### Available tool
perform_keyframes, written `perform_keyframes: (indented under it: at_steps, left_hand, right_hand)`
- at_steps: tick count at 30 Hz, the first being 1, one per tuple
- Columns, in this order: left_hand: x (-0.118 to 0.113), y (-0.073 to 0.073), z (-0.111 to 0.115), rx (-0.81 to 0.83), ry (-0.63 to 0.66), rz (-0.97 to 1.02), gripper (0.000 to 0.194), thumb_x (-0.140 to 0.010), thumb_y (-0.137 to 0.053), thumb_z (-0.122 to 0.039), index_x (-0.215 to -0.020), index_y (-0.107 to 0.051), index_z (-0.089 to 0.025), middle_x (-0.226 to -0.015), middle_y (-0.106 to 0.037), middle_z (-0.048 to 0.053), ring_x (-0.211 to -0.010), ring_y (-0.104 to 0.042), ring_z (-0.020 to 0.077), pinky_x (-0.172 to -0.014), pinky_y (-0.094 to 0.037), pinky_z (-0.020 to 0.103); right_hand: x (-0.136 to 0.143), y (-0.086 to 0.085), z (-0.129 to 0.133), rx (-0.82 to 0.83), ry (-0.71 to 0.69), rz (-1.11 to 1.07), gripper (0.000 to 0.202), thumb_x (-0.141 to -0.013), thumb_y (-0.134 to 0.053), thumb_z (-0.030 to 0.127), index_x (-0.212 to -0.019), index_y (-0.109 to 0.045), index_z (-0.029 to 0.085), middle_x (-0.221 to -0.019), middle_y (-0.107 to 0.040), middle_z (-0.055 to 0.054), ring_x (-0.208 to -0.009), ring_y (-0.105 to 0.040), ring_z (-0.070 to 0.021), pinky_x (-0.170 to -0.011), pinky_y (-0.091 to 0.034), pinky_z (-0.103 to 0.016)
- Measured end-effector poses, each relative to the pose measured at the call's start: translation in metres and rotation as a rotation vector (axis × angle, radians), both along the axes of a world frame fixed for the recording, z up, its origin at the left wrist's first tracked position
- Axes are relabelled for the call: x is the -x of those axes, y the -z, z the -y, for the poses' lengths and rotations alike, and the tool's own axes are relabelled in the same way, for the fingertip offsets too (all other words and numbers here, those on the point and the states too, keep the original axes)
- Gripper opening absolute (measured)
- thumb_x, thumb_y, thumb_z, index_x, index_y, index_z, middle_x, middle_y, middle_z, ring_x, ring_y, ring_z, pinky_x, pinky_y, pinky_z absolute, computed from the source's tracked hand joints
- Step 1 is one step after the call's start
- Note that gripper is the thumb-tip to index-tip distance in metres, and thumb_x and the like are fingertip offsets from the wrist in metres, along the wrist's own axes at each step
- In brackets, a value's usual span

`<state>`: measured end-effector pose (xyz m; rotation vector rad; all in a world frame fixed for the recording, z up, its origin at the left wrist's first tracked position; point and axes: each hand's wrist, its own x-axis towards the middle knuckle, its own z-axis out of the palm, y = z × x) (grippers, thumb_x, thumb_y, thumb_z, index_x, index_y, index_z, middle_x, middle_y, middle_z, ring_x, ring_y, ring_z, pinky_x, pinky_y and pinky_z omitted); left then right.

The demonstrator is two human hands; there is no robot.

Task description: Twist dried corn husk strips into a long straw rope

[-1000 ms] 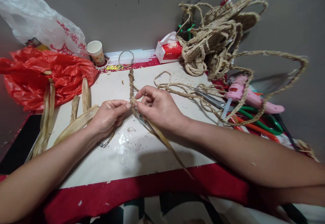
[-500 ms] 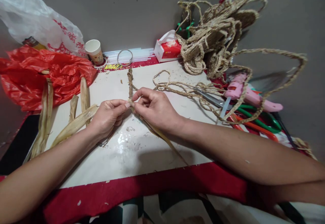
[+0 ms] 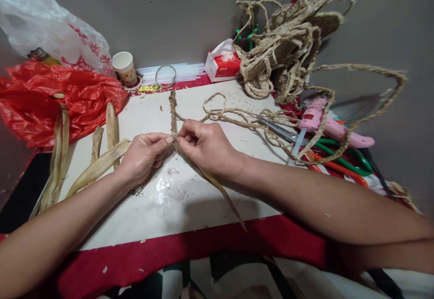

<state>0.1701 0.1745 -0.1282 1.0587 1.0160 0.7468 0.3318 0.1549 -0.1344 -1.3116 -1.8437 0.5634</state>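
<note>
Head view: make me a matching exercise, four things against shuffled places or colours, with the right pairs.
Things:
1. Thick brown cord
2. Glue gun
3. Paper cup
4. Tissue pack

Places or colours:
A. At the left end of the clear sticks
B. Red and white
C. At the left hand's fingertips
D. Pink

Pairs: 1-C, 2-D, 3-A, 4-B

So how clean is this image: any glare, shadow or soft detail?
Head view: glare on the white sheet, left of centre; head view: a soft shadow on the sheet below the right hand; head view: the braided cord lacks crisp detail toward its near end; head view: forearms look stretched toward the edges.
</note>
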Motion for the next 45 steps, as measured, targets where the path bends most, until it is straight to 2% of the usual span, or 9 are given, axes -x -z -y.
perform_keyframes:
  at_steps: [11, 17, 21, 24, 27, 30, 35, 39, 45]
  left_hand:
    - [-0.002, 0.000, 0.001, 0.000, -0.024, -0.003, 0.024, -0.066, -0.076, -0.033, -0.067, -0.067, -0.011, -0.042, -0.032, -0.008, -0.038, -0.024, 0.0022, -0.036, -0.018, 0.017]
    - [0.000, 0.000, -0.003, 0.011, -0.061, 0.003, 0.015, -0.067, -0.073, -0.025, -0.064, -0.063, -0.013, -0.040, -0.034, -0.008, -0.035, -0.025, 0.0019, -0.035, -0.019, 0.016]
    - [0.001, -0.001, -0.004, 0.009, -0.058, 0.006, 0.014, -0.070, -0.069, -0.022, -0.063, -0.061, -0.014, -0.040, -0.034, -0.008, -0.035, -0.025, 0.0016, -0.035, -0.018, 0.016]
    - [0.001, -0.002, -0.004, 0.012, -0.048, 0.010, 0.014, -0.071, -0.068, -0.023, -0.063, -0.061, -0.014, -0.039, -0.034, -0.008, -0.034, -0.025, 0.0017, -0.035, -0.018, 0.016]
    - [0.000, -0.002, -0.003, 0.007, -0.045, 0.005, 0.014, -0.071, -0.069, -0.024, -0.064, -0.061, -0.014, -0.039, -0.034, -0.008, -0.034, -0.025, 0.0018, -0.035, -0.017, 0.017]
    - [-0.001, -0.002, -0.002, -0.006, -0.049, -0.006, 0.014, -0.070, -0.069, -0.024, -0.064, -0.062, -0.014, -0.039, -0.034, -0.008, -0.034, -0.024, 0.0020, -0.036, -0.016, 0.017]
    - [-0.002, 0.002, 0.001, -0.084, -0.070, -0.059, 0.015, -0.072, -0.069, -0.026, -0.066, -0.063, -0.014, -0.040, -0.037, -0.008, -0.036, -0.025, 0.0032, -0.037, -0.016, 0.019]
    - [-0.001, 0.006, 0.004, -0.222, -0.106, -0.145, 0.014, -0.073, -0.069, -0.028, -0.069, -0.067, -0.014, -0.046, -0.050, -0.005, -0.041, -0.035, 0.0045, -0.042, -0.026, 0.020]
    - [-0.004, 0.005, 0.005, -0.293, -0.064, -0.143, 0.016, -0.075, -0.066, -0.027, -0.067, -0.068, -0.014, -0.056, -0.062, 0.000, -0.053, -0.052, 0.0081, -0.055, -0.039, 0.019]
  right_hand:
    - [-0.002, 0.003, 0.002, -0.105, -0.027, 0.208, 0.019, -0.084, -0.050, 0.021, -0.080, -0.067, 0.014, -0.068, -0.067, -0.004, -0.058, -0.054, -0.0112, -0.057, -0.036, -0.023]
    - [-0.004, -0.003, 0.002, -0.096, -0.105, 0.162, 0.023, -0.085, -0.051, 0.023, -0.088, -0.073, 0.016, -0.078, -0.071, -0.004, -0.067, -0.061, -0.0132, -0.062, -0.040, -0.024]
    - [-0.008, -0.013, -0.004, -0.079, 0.010, 0.134, 0.025, -0.085, -0.052, 0.025, -0.095, -0.072, 0.015, -0.087, -0.071, -0.006, -0.073, -0.060, -0.0143, -0.065, -0.040, -0.025]
    - [-0.012, -0.017, -0.010, 0.055, -0.048, 0.151, 0.027, -0.082, -0.057, 0.028, -0.101, -0.068, 0.013, -0.083, -0.069, -0.006, -0.069, -0.058, -0.0136, -0.062, -0.039, -0.024]
    - [-0.014, -0.019, -0.014, 0.304, -0.259, 0.112, 0.023, -0.086, -0.053, 0.028, -0.080, -0.067, 0.010, -0.061, -0.061, -0.001, -0.054, -0.051, -0.0091, -0.054, -0.036, -0.021]
    - [-0.016, -0.021, -0.015, 0.487, -0.351, 0.005, 0.029, -0.090, -0.047, 0.026, -0.069, -0.060, 0.011, -0.050, -0.051, 0.003, -0.044, -0.042, -0.0058, -0.046, -0.033, -0.019]
    - [-0.018, -0.023, -0.013, 0.752, -0.401, -0.127, 0.024, -0.091, -0.047, 0.024, -0.069, -0.052, 0.014, -0.044, -0.048, 0.004, -0.035, -0.040, -0.0055, -0.037, -0.030, -0.017]
    - [-0.009, -0.025, -0.005, 0.949, -0.394, -0.340, 0.024, -0.092, -0.040, 0.021, -0.070, -0.048, 0.015, -0.043, -0.050, 0.004, -0.032, -0.041, -0.0065, -0.034, -0.032, -0.017]
    - [0.006, -0.023, 0.011, 0.926, -0.267, -0.533, 0.024, -0.093, -0.035, 0.024, -0.073, -0.047, 0.016, -0.049, -0.057, 0.001, -0.035, -0.048, -0.0091, -0.037, -0.037, -0.019]
